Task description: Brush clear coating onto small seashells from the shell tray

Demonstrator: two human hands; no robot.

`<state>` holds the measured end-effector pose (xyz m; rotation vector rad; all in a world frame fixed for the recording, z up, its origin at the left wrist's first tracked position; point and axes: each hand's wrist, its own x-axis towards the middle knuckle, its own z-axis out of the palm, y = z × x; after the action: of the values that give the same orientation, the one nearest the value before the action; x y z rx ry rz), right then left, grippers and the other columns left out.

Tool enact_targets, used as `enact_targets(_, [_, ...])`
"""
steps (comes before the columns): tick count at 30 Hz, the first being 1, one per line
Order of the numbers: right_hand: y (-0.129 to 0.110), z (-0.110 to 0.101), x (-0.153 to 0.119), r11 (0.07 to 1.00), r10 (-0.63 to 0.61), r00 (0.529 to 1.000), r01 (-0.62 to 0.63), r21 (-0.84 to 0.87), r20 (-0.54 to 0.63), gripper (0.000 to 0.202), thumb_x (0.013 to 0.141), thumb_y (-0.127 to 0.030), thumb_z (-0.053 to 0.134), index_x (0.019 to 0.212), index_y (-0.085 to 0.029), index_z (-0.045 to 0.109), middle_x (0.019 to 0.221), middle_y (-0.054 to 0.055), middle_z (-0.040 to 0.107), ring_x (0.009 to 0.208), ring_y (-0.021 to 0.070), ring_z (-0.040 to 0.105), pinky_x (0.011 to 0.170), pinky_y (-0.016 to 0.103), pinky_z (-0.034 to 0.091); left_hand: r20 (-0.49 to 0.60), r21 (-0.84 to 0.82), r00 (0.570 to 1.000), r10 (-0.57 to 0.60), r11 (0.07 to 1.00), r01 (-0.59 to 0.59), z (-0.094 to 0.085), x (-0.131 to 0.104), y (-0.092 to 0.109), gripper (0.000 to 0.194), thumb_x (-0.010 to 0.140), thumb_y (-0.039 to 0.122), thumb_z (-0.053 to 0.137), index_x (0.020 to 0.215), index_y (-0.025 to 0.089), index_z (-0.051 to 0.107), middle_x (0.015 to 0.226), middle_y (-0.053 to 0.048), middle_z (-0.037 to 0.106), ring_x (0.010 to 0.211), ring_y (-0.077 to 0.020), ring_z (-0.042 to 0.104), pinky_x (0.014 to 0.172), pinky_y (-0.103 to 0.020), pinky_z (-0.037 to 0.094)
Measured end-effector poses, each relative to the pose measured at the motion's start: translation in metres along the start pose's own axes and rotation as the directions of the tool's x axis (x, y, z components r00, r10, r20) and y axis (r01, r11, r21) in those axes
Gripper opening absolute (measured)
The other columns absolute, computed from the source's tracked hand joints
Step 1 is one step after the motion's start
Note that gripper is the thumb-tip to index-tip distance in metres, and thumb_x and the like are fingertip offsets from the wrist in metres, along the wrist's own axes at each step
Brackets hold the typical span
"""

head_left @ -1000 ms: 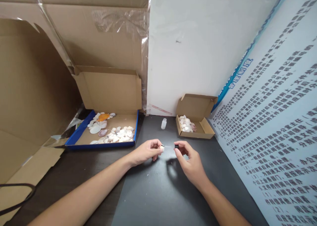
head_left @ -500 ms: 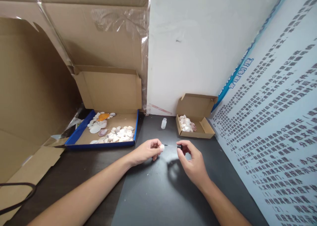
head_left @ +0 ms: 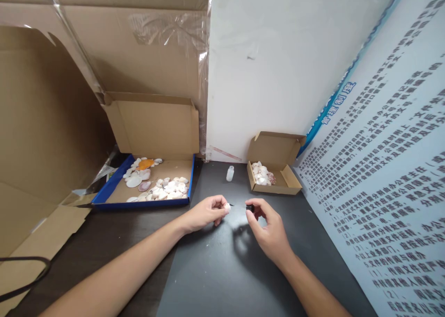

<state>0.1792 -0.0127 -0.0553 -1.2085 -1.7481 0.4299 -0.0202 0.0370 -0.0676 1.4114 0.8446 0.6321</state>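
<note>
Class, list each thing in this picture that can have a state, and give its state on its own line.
Left hand: closed, pinching the small white shell
Right hand: closed around the black cap
Dark brush tip: beside the shell; contact unclear
Small bottle: uncapped, standing
Blue-edged box: lid up, partly filled with shells
Small cardboard box: lid up, partly filled with shells

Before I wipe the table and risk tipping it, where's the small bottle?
In the head view, the bottle stands just right of centre, left of the small cardboard box.
</note>
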Motion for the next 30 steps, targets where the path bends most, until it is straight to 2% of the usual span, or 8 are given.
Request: enact_targets(30, [-0.0023,0.0010,-0.0018,0.999,0.030,0.998,-0.032,0.041,0.054,0.013,0.086,-0.024,0.053,0.095,-0.019,0.061,0.072,-0.001,0.057,0.061,0.0134,0.054,0.060,0.022,0.046,0.013,0.008,1.000,0.005,1.000,-0.005,-0.0002,0.0007,-0.0021,0.034,0.080,0.048,0.062,0.082,0.017,0.048,0.062,0.006,0.048,0.051,-0.0068,0.043,0.052,-0.021,0.032])
